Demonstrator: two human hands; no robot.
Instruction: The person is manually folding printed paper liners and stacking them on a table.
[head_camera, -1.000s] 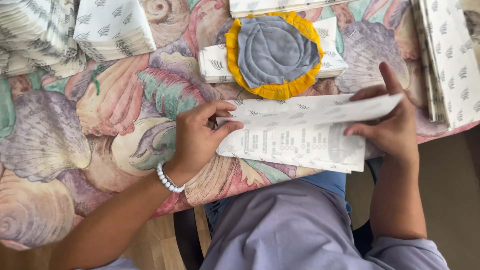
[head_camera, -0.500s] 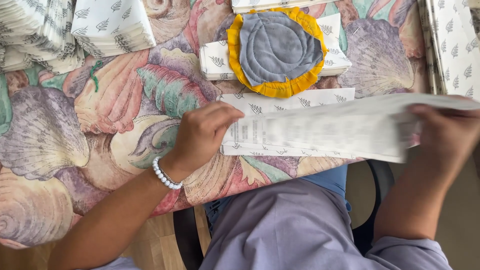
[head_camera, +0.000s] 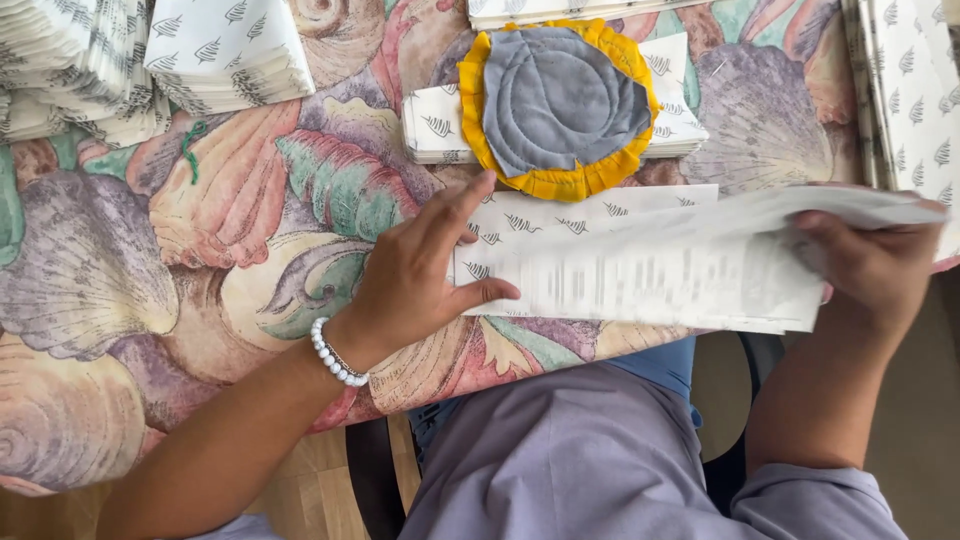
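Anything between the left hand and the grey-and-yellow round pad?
Head view: only the white leaf-print sheet and shell-print tablecloth lie between left hand and pad.

Bright, even daylight with soft shadows; the moving paper sheet (head_camera: 650, 265) is motion-blurred.
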